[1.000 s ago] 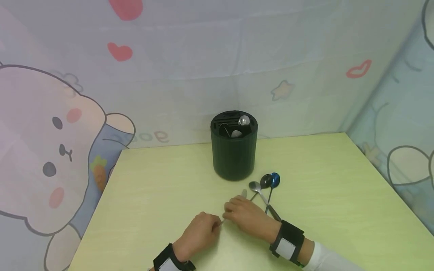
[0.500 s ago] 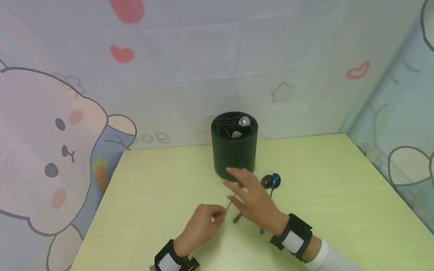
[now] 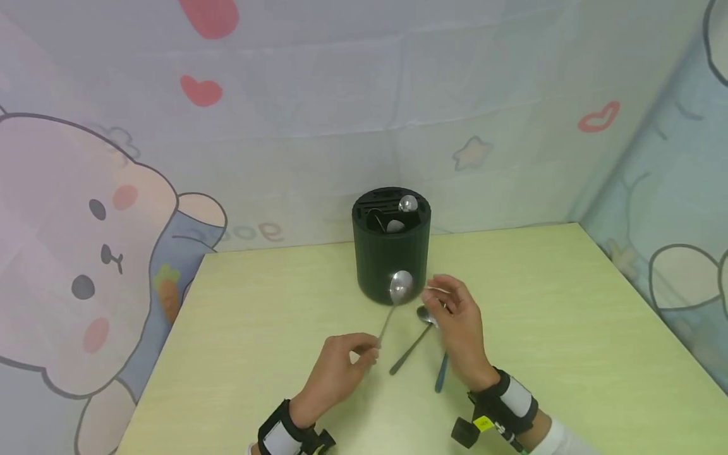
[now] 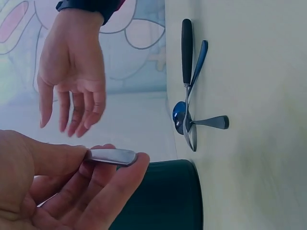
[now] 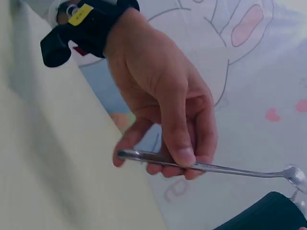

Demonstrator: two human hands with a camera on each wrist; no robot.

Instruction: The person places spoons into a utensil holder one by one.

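Observation:
My left hand point(image 3: 368, 355) pinches the end of a silver spoon's point(image 3: 392, 303) handle between thumb and fingers. The spoon is tilted up, its bowl in front of the black round holder point(image 3: 392, 259). The right wrist view shows this grip on the spoon point(image 5: 216, 167) close up. My right hand point(image 3: 442, 298) hovers with relaxed fingers and holds nothing, just right of the spoon's bowl. Under it lie three crossed spoons point(image 3: 418, 338) on the table, one with a black handle and one with a blue handle point(image 3: 442, 379). In the left wrist view they are the spoons point(image 4: 189, 103) at the top right.
The holder has slots on top with two spoon bowls point(image 3: 407, 203) sticking out. The pale green table point(image 3: 569, 328) is backed by cartoon-print curtains on the far side and both sides. The holder point(image 4: 163, 196) stands near the table's far edge.
My right hand let go of the silver spoon and moved forward and right, over the lying spoons. My left hand lifted the spoon, so its bowl now rises before the holder.

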